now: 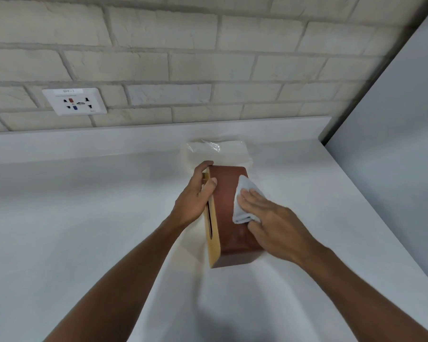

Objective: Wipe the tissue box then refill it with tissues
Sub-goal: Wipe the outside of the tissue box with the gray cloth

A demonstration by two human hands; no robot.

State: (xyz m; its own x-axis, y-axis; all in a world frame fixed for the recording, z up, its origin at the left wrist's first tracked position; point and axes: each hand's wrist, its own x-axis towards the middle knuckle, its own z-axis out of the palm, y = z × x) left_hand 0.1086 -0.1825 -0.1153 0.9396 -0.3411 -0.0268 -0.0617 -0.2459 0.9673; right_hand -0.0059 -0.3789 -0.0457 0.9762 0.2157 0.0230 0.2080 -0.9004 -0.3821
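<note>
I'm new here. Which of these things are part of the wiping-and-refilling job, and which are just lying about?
Part of the job:
tissue box, gripped by the left hand
cloth, pressed on the box by the right hand
wrapped tissue pack, behind the box

Just there:
wall socket
brick wall
counter

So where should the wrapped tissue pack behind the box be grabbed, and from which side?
Probably from above, across its middle: the tissue pack lies flat on the counter along the wall, and the tissue box blocks a low approach from the front.
</note>
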